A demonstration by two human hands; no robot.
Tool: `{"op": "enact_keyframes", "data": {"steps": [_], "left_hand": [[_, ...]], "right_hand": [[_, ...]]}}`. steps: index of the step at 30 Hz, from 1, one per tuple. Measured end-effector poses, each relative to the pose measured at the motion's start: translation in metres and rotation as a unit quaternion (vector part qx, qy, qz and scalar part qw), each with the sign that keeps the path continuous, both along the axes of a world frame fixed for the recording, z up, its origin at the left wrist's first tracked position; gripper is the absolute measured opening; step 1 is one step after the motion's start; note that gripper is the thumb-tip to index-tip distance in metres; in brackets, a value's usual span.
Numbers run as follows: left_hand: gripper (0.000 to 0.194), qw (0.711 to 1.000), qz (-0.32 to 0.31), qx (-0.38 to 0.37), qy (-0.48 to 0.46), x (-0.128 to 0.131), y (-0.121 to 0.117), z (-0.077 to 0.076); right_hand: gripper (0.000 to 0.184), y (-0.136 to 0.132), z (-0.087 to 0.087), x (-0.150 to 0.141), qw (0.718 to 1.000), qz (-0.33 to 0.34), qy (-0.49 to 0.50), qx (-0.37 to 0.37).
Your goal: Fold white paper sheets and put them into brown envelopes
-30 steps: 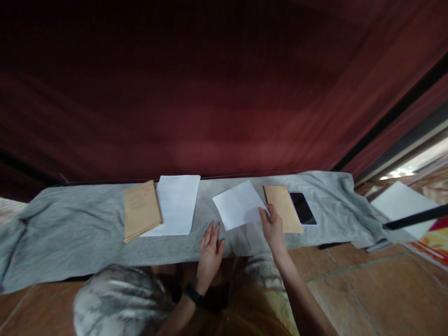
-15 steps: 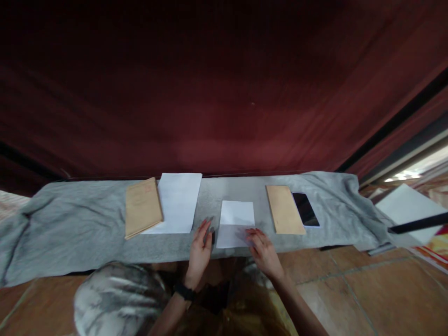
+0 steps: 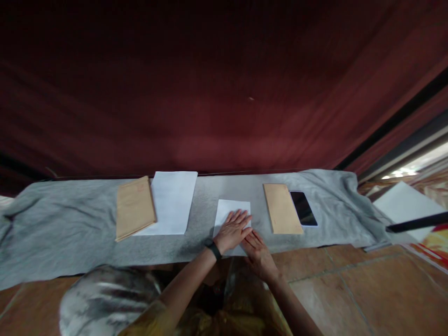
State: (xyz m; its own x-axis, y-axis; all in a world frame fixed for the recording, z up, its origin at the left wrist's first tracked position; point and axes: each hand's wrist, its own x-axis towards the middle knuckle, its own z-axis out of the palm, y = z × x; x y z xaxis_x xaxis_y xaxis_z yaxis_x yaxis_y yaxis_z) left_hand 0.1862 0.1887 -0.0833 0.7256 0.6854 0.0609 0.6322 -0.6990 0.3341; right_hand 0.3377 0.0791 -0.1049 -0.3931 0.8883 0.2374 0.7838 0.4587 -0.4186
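Observation:
A folded white sheet of paper [image 3: 224,208] lies on the grey cloth in front of me. My left hand [image 3: 233,230], with a dark band on its wrist, presses flat on the paper, fingers stretched out toward the upper right. Just below and to the right, my right hand [image 3: 257,249] rests with its fingers extended on the paper's lower right edge. The left fingertips lie close over the right ones. Both hands cover much of the sheet's lower half.
On the left, brown envelopes [image 3: 136,207] overlap a stack of white paper [image 3: 174,200]. A brown envelope [image 3: 283,208] and a phone [image 3: 304,208] lie to the right. The grey cloth [image 3: 70,224] covers a narrow bench before a dark red panel [image 3: 217,116].
My left hand has moved right, from beside the paper onto it, and now presses flat. My right hand has shifted slightly and stays at the paper's right edge.

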Motion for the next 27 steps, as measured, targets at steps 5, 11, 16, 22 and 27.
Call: {"op": "enact_keyframes", "data": {"steps": [5,11,16,22,27], "left_hand": [[0.052,0.999,0.007,0.029,0.013,0.008,0.018,-0.011],[0.055,0.998,0.052,0.043,-0.021,-0.012,0.028,-0.014],[0.057,0.995,0.092,0.042,-0.022,-0.037,0.021,-0.011],[0.056,0.994,0.102,0.05,-0.005,-0.063,0.005,-0.01],[0.053,0.997,0.078,0.026,-0.005,-0.089,-0.01,0.003]], "right_hand": [[0.08,-0.001,0.005,0.003,0.999,0.001,-0.027,-0.024],[0.077,-0.002,0.006,0.004,0.999,0.007,-0.031,-0.037],[0.08,-0.003,0.002,0.005,0.999,0.01,-0.022,-0.023],[0.075,-0.003,-0.003,0.01,0.999,0.031,-0.015,-0.013],[0.072,-0.004,-0.011,0.013,0.999,0.031,0.001,0.013]]}}
